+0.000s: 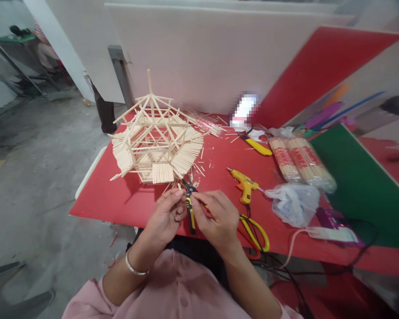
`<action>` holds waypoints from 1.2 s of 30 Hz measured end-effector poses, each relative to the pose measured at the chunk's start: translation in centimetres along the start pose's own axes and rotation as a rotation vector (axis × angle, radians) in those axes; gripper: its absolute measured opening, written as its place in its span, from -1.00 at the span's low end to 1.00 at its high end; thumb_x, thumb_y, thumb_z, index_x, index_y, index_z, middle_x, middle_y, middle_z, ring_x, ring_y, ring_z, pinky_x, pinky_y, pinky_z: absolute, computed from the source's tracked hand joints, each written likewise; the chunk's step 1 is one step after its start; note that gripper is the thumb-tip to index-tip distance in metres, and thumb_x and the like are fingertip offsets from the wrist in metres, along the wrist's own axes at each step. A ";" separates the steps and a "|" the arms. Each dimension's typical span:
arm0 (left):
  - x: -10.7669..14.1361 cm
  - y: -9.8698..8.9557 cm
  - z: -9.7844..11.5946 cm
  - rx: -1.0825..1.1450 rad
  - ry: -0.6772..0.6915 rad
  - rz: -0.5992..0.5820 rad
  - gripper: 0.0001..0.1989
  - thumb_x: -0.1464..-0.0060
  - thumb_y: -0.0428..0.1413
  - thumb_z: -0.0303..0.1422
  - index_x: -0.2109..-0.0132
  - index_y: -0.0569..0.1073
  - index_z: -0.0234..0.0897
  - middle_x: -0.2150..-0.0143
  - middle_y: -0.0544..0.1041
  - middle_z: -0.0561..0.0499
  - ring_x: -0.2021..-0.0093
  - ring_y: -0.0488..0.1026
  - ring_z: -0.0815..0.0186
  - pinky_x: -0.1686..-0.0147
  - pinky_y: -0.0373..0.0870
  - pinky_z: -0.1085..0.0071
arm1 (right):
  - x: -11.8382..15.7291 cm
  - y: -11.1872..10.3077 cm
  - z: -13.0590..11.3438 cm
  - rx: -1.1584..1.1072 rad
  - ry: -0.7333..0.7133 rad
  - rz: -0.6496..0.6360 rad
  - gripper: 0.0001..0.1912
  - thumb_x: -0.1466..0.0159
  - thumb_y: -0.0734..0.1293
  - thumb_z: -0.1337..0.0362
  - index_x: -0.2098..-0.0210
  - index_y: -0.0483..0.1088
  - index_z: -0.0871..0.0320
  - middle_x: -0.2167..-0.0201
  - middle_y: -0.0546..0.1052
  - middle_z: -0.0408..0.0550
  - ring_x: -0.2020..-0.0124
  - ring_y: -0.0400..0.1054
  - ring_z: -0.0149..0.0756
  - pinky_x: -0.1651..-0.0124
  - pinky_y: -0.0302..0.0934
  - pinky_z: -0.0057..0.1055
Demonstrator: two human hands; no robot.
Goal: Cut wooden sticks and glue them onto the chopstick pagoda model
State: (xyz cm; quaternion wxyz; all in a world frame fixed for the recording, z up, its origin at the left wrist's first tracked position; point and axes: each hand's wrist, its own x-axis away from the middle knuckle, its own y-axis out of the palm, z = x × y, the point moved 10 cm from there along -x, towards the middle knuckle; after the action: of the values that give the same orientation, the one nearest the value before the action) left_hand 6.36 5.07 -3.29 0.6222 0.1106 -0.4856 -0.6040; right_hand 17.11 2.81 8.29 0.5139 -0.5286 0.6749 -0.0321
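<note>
My left hand (169,207) is raised over the table's front edge, thumb and fingers pinching a short wooden stick (180,187). Close beside it, my right hand (217,217) is closed in a pinch; whatever its fingertips hold is too small to make out. Between the two hands lie pliers with black and yellow handles (190,216), jaws pointing away from me. Just beyond stands a pavilion-like model of wooden sticks (153,141), with an open roof frame, a tall centre post and slatted eaves. A small slatted panel (162,173) sits at its near side.
A yellow glue gun (245,184) rests right of my hands, with yellow-handled pliers (258,146) farther back. Bundled sticks (301,161), a plastic bag (295,204) and a power strip (332,234) with cables occupy the right. Stick offcuts litter the red tabletop (101,195).
</note>
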 end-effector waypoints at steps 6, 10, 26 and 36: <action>0.2 0.4 0.0 -0.007 -0.003 -0.048 -0.67 0.25 0.39 -0.33 0.44 0.38 -0.33 0.52 0.39 0.12 0.64 0.15 0.60 0.70 -0.03 0.64 | 2.1 -4.4 14.5 0.561 0.656 -0.111 -0.62 -0.29 0.18 0.11 0.07 0.46 0.17 0.23 0.57 0.10 0.22 0.44 -0.12 0.19 0.23 -0.25; 0.2 0.6 -0.1 -0.037 0.008 -0.057 -0.70 0.22 0.38 -0.29 0.41 0.47 -0.38 0.53 0.39 0.11 0.64 0.16 0.60 0.69 -0.01 0.63 | 5.6 -4.0 22.7 0.621 1.016 -0.431 -0.50 -0.15 0.26 0.01 0.09 0.47 0.26 0.21 0.56 0.24 0.20 0.45 0.03 0.26 0.20 -0.24; 0.3 -0.2 0.9 -0.050 0.046 -0.028 -0.73 0.21 0.36 -0.29 0.40 0.52 -0.38 0.54 0.39 0.10 0.65 0.17 0.59 0.70 -0.01 0.62 | 6.6 -5.3 24.5 0.254 1.059 -0.109 -0.64 -0.12 0.24 0.13 0.18 0.42 0.20 0.41 0.55 -0.01 0.37 0.46 -0.21 0.36 0.30 -0.36; -0.2 -0.4 1.3 -0.047 0.089 -0.024 -0.70 0.22 0.37 -0.24 0.43 0.50 -0.38 0.56 0.38 0.11 0.66 0.16 0.60 0.69 -0.01 0.61 | -1.9 -7.9 9.6 0.101 0.568 0.055 -0.54 0.01 0.39 -0.12 0.35 0.25 0.07 0.54 0.37 -0.22 0.55 0.25 -0.35 0.45 0.19 -0.37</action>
State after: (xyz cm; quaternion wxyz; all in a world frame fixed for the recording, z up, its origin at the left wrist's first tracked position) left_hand 5.15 5.75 -3.05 0.6386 0.1285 -0.4415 -0.6171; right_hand 29.34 5.54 9.65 0.3308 -0.4536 0.8034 -0.1984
